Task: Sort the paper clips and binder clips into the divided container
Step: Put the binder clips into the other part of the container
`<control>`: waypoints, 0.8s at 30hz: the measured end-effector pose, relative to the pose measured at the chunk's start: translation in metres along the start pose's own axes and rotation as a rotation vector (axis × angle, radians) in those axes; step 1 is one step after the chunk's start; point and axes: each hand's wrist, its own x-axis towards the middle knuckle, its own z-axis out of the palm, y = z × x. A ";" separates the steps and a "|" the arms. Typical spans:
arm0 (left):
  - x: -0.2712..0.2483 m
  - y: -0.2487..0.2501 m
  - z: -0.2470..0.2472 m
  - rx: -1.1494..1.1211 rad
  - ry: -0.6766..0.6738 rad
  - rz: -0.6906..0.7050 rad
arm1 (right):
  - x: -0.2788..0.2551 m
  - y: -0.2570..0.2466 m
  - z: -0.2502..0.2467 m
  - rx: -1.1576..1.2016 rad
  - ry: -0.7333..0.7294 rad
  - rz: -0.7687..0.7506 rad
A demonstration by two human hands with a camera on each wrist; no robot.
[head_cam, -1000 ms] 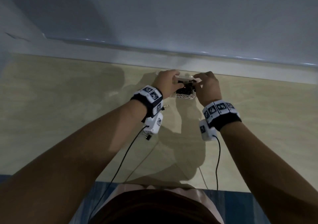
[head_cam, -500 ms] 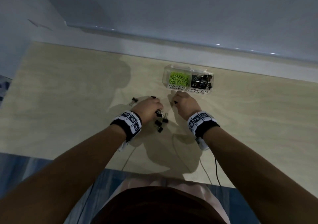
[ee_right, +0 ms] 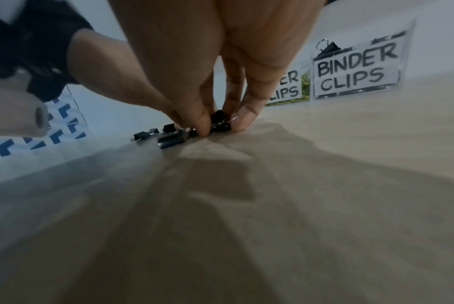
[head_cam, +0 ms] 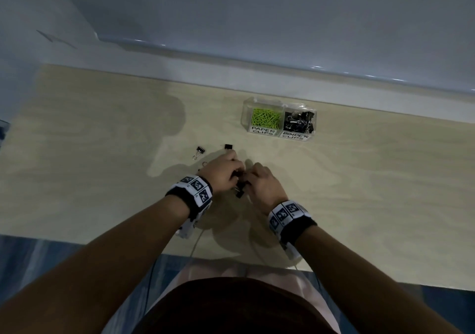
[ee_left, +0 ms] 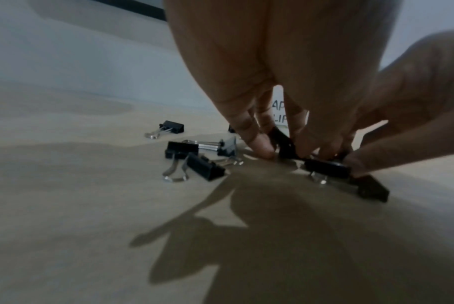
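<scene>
A clear divided container [head_cam: 279, 102] stands at the back of the table. Green paper clips [head_cam: 266, 118] fill its left half and black binder clips [head_cam: 299, 121] its right half. Several loose black binder clips lie nearer me, one [head_cam: 200, 151] to the left and one [head_cam: 228, 146] just beyond my hands. My left hand [head_cam: 226, 172] pinches a binder clip [ee_left: 324, 167] on the table, fingertips down among others. My right hand [head_cam: 262, 182] pinches another binder clip [ee_right: 219, 122] between thumb and fingers. Both hands meet over the small pile [head_cam: 240, 189].
The pale wooden table [head_cam: 359, 192] ends at a white ledge and wall behind the container. Sensor cables trail from both wrists over the near table edge [head_cam: 195, 246]. More loose clips [ee_left: 194, 162] lie left of my left fingers.
Both hands pulled back from the container to the loose binder clips near me. Since half a second ago they have drawn together and pinched clips in the pile.
</scene>
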 end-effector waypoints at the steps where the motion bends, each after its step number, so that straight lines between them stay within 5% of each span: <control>1: 0.001 0.000 0.000 0.024 -0.005 0.003 | -0.002 0.001 0.001 -0.013 0.035 -0.005; 8: 0.007 0.001 0.001 0.142 -0.017 0.004 | -0.008 0.008 -0.005 -0.016 0.096 -0.040; 13: 0.010 0.007 -0.002 -0.016 0.070 -0.092 | -0.008 0.018 -0.011 0.086 0.192 0.006; 20: 0.055 0.066 -0.038 -0.252 0.213 0.012 | 0.017 0.054 -0.094 0.188 0.566 0.215; 24: 0.104 0.102 -0.059 -0.240 0.289 0.025 | 0.055 0.085 -0.132 0.073 0.492 0.349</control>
